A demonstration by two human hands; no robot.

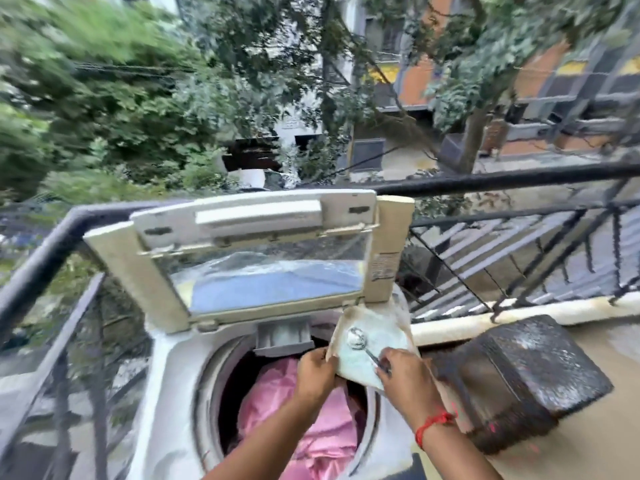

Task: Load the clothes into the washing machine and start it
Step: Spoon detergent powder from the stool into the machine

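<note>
A white top-loading washing machine [173, 386] stands in front of me with its lid [242, 258] raised. Pink clothes [311, 427] fill the round drum. My left hand [317, 372] grips the edge of an open detergent box [377, 337] held over the drum's right rim. My right hand [405, 379] holds the handle of a metal spoon [358, 339], whose bowl carries white powder above the box. A grey dispenser tray [284, 337] sits at the back of the drum opening.
A black metal railing [502, 181] runs behind and to both sides of the machine on this balcony. A dark speckled block [526, 375] stands to the right on a tan ledge. Trees and buildings lie beyond.
</note>
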